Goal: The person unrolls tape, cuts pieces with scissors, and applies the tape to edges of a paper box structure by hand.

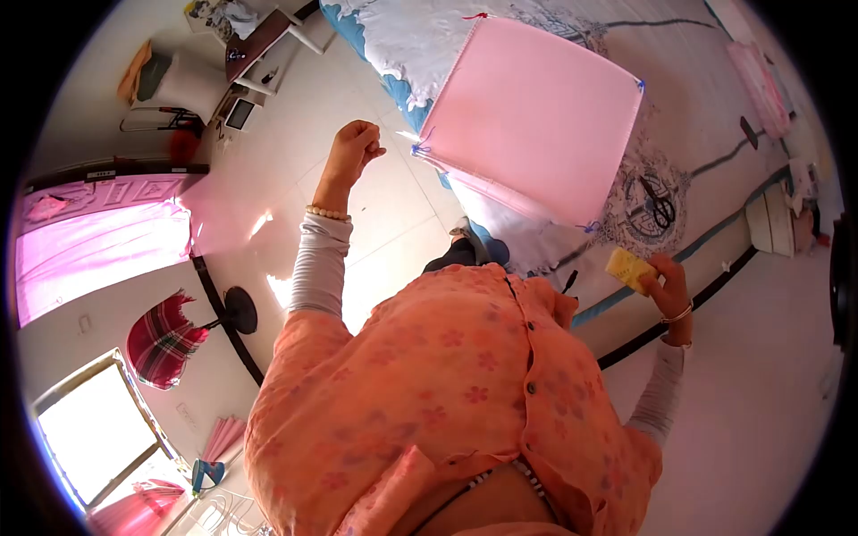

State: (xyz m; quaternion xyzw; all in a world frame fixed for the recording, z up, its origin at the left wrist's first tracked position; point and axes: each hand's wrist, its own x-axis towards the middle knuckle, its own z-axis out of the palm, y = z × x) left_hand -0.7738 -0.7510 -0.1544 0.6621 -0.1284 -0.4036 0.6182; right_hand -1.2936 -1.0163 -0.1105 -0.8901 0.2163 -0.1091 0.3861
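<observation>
My left hand is raised over the tiled floor, left of the pink box-shaped cover. Its fingers are curled into a fist, and I cannot tell if anything is inside. My right hand grips a small yellow bundle with faint dark marks, thumb and fingers closed on its right end. Between and beyond my hands, the pink box-shaped cover rests on the bed, with blue ties at its corners and stitching along the edges. Black-handled scissors lie on the bedspread, right of the cover and above my right hand.
The patterned bedspread spreads beneath the cover, with a small dark flat object on it. A brown-topped table stands upper left. To the left are a plaid-covered stool with a round black base and a bright window.
</observation>
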